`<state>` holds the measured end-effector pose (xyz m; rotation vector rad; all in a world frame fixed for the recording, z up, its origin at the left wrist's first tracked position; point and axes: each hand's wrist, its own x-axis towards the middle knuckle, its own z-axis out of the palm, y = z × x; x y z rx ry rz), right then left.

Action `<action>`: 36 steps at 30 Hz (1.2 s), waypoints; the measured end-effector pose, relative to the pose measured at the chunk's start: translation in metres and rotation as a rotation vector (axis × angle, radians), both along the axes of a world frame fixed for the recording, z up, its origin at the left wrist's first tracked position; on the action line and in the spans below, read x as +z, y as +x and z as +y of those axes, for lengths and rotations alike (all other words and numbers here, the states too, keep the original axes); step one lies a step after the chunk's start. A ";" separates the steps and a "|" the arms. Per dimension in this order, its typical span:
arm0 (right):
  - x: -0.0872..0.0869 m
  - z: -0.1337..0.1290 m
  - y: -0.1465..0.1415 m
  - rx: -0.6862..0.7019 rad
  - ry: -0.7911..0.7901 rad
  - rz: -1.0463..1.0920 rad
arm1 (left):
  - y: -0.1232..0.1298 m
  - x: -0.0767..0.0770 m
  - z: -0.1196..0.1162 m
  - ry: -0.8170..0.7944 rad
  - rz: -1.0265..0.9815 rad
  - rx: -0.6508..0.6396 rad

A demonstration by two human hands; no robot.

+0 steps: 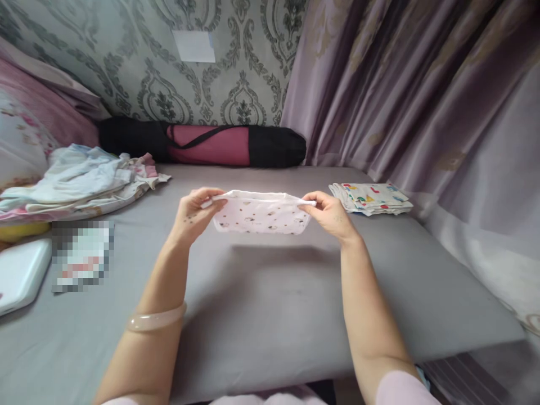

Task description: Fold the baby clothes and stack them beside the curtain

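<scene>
A white cloth with a small brown and grey print hangs in the air above the grey sheet, its shadow falling below it. My left hand pinches its upper left corner between thumb and fingers. At the upper right corner, my right hand grips it the same way. Between the hands the top edge is stretched nearly straight and looks folded over. The lower edge hangs free. Whether the piece has more layers cannot be made out.
A stack of folded printed cloths lies at the right, near the curtain. Crumpled cloths are heaped at the left. Below them are a white box-like object and a blurred packet. A black and maroon bag lies along the wall.
</scene>
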<state>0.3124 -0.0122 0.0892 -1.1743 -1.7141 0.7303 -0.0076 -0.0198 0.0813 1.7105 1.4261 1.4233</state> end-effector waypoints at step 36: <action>-0.059 -0.022 -0.089 0.117 -0.016 -0.821 | 0.058 -0.068 -0.016 -0.071 0.846 -0.148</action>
